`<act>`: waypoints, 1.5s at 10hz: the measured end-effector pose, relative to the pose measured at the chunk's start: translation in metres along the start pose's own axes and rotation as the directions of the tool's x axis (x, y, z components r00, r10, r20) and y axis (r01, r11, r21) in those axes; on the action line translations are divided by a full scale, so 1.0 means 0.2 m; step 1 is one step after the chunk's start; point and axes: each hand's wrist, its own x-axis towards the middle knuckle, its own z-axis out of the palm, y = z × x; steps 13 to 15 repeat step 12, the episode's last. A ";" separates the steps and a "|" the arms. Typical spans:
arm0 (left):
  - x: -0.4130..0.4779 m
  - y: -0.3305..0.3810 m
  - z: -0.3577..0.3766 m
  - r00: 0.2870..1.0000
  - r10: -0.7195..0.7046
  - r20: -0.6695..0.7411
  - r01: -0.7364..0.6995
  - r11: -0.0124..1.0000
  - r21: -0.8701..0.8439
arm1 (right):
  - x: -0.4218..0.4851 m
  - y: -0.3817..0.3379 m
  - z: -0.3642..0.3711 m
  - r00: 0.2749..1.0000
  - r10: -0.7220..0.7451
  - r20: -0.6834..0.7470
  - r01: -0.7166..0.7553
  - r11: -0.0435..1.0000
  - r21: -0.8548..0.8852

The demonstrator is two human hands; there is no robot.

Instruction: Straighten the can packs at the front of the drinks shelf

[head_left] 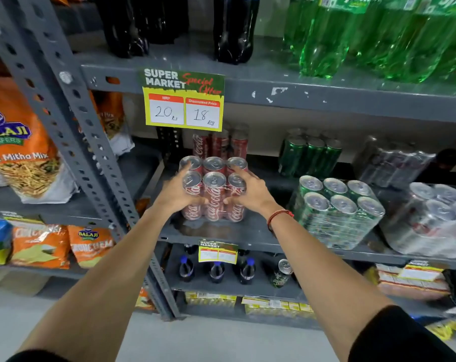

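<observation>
A shrink-wrapped pack of red cola cans (213,194) stands upright near the front of the grey middle shelf (258,239). My left hand (178,190) grips its left side and my right hand (250,190) grips its right side, thumbs on the front cans. To the right sits a pack of green cans (339,212), turned at an angle to the shelf edge. Further right a pack of silver cans (436,220) lies skewed and overhangs the front edge.
More red cans (219,145), green cans (310,155) and a dark wrapped pack (394,163) stand at the back. A price card (183,100) hangs from the shelf above. A perforated grey upright (91,158) stands left, with snack bags (20,142) beyond it. Small bottles (216,270) fill the shelf below.
</observation>
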 end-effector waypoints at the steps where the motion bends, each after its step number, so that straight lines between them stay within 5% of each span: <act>1: -0.10 0.06 0.00 1.000 -0.015 0.002 0.015 1.000 0.027 | -0.06 0.01 0.00 1.000 0.003 -0.011 -0.003 1.000 0.012; 15: -0.22 0.01 0.03 0.996 0.091 0.014 -0.092 0.984 0.154 | -0.31 -0.05 -0.03 1.000 -0.009 0.013 0.010 0.996 -0.088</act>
